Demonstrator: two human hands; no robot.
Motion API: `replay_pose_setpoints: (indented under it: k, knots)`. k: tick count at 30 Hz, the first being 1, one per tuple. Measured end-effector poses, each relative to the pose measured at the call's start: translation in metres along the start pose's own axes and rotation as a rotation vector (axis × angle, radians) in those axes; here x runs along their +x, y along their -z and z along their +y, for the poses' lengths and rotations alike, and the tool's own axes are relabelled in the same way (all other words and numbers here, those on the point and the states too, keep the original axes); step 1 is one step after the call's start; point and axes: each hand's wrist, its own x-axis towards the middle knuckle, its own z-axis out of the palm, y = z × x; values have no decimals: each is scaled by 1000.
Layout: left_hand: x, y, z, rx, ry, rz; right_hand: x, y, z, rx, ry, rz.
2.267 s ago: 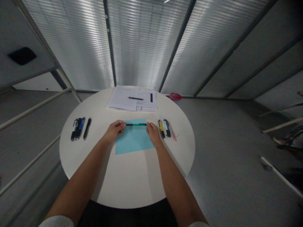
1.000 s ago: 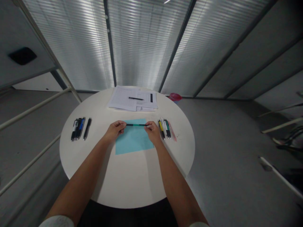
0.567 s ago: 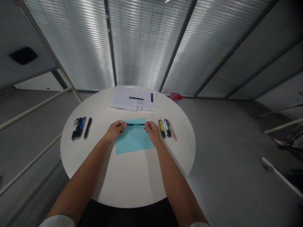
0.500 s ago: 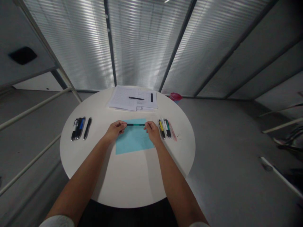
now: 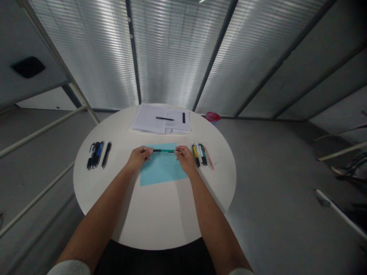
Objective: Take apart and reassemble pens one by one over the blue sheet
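A green and black pen [image 5: 164, 151] lies level between my hands, over the upper part of a light blue sheet of paper [image 5: 163, 168]. My left hand [image 5: 139, 157] pinches its black end. At the other end, the fingers of my right hand [image 5: 184, 156] are closed on the pen, hiding its tip. Just right of my right hand lie a yellow and black pen [image 5: 196, 156], a white and black pen and a green pen [image 5: 203, 155] side by side, with a pinkish strip [image 5: 209, 158] beside them.
The round white table [image 5: 160, 221] carries several dark and blue pens [image 5: 94, 156] at the left, with one black pen [image 5: 106, 155] apart. Behind the blue sheet are stacked papers [image 5: 149, 118] with a dark pen [image 5: 165, 118] on top. A red bucket [image 5: 212, 116] stands beyond the table.
Both hands keep the pen in nearly the same place. The right fingers have shifted slightly at its end.
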Motion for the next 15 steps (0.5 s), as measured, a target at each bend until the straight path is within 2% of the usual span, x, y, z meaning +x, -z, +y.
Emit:
replay_pose_setpoints:
  k: [4, 9, 15]
  knots:
    - [1, 1, -2, -29, 2, 12, -1, 0, -1, -27, 8, -24]
    - [1, 2, -1, -40, -3, -51, -1, 0, -3, -123, -19, -25]
    - [1, 2, -1, -42, 6, -35, 2, 0, 5, -26, -19, -50]
